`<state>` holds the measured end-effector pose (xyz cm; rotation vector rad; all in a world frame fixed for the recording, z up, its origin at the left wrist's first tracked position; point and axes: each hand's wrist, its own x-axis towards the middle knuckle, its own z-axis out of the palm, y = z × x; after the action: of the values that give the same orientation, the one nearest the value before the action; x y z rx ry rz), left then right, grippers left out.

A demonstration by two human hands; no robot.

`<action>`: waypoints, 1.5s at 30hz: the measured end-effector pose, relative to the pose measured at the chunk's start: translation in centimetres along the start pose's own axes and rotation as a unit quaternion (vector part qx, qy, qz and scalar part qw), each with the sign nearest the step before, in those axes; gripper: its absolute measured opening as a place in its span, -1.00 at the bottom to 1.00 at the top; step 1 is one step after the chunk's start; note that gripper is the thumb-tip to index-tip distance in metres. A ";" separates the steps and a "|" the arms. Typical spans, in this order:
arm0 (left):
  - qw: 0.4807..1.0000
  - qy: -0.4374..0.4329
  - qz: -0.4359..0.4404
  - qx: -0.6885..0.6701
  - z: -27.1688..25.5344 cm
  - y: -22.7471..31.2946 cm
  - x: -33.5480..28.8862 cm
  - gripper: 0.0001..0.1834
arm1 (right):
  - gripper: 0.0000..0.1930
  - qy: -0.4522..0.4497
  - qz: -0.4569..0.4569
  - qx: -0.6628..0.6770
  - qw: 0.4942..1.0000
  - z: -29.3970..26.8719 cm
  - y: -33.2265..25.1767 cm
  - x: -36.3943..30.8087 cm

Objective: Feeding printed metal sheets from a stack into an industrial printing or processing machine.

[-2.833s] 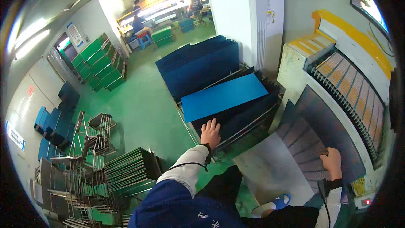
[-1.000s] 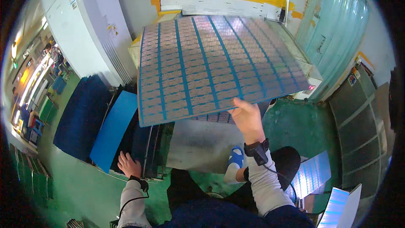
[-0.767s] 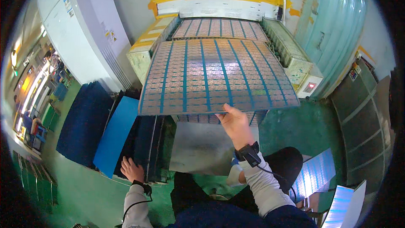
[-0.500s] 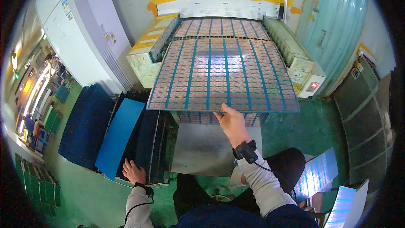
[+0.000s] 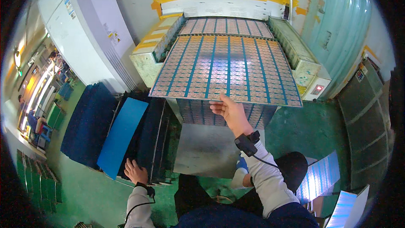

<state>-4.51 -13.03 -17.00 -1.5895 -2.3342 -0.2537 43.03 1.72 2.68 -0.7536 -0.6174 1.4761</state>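
Observation:
My right hand (image 5: pixel 230 113) pinches the near edge of a large circuit board panel (image 5: pixel 219 71), copper-coloured with blue strips. The panel slopes out from a conveyor machine (image 5: pixel 308 69) between its two side housings. Down at the left, my left hand (image 5: pixel 136 172) has its fingers spread at the front of a rack of dark upright panels (image 5: pixel 149 139). It appears to hold nothing; whether it touches the rack I cannot tell. Beside it a bright blue sheet (image 5: pixel 122 139) leans tilted in the rack.
Below the held panel is a patterned surface (image 5: pixel 198 113) above a grey metal plate (image 5: pixel 211 147). Shiny panels (image 5: pixel 318 176) lean at the lower right. A white cabinet (image 5: pixel 80 29) stands left, dark framed screens (image 5: pixel 363 114) right. People (image 5: pixel 36 120) sit far left.
The near edge of the panel has risen slightly with my right hand, showing more of the patterned surface underneath. My left hand stays almost where it was. The whole view has shifted a little.

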 end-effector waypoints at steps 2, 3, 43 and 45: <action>1.000 0.007 0.002 -0.007 0.1 0.2 0.0 -0.33 | -0.63 0.010 0.007 -0.013 1.000 -0.3 0.0 0.7; 1.000 0.002 -0.002 -0.008 0.0 0.1 0.0 -0.33 | -0.62 0.014 0.010 -0.020 1.000 -0.4 0.1 1.0; 1.000 -0.016 -0.008 0.001 -1.3 0.9 0.0 -0.30 | -0.80 -0.027 0.057 -0.035 0.997 -2.9 -3.5 8.4; 1.000 -0.020 -0.010 0.000 -1.5 0.9 -0.1 -0.30 | -0.80 -0.029 0.058 -0.035 0.997 -2.7 -3.5 8.9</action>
<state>-3.39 -13.22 -15.63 -1.5854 -2.3816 -0.2276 47.55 10.56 2.94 -0.8154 -0.6825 1.5944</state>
